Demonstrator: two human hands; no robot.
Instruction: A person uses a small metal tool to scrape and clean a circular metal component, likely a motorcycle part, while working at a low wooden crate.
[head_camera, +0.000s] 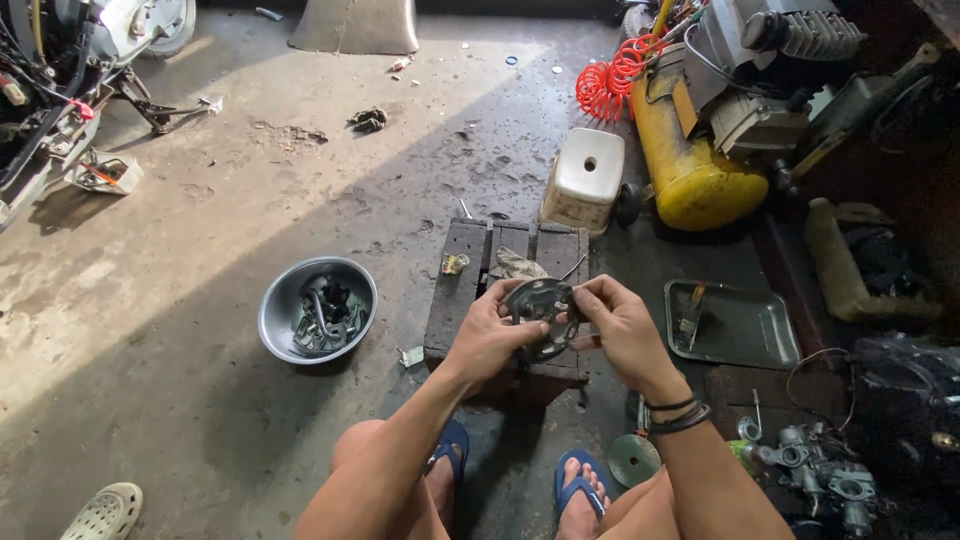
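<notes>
Head view, looking down past 2 bare knees at a stained concrete floor. Far left, part of a white scooter (60, 80) stands on its stand. Nearer, a grey metal bowl (317, 309) holds dark bolts and small parts. At centre a dark wooden crate (505, 255) lies on the floor with a crumpled rag on top. Just above it, the left hand (490, 335) grips the left edge of a round dark metal plate (541, 312), fingers curled around its rim. The right hand (620, 325), black bands at the wrist, pinches the plate's right edge, so the plate sits between both hands over the crate. Beyond stands a white plastic stool (583, 180), then a yellow air compressor (690, 150) with a red coiled hose. Right of the hands a steel tray (750, 330) lies flat.
</notes>
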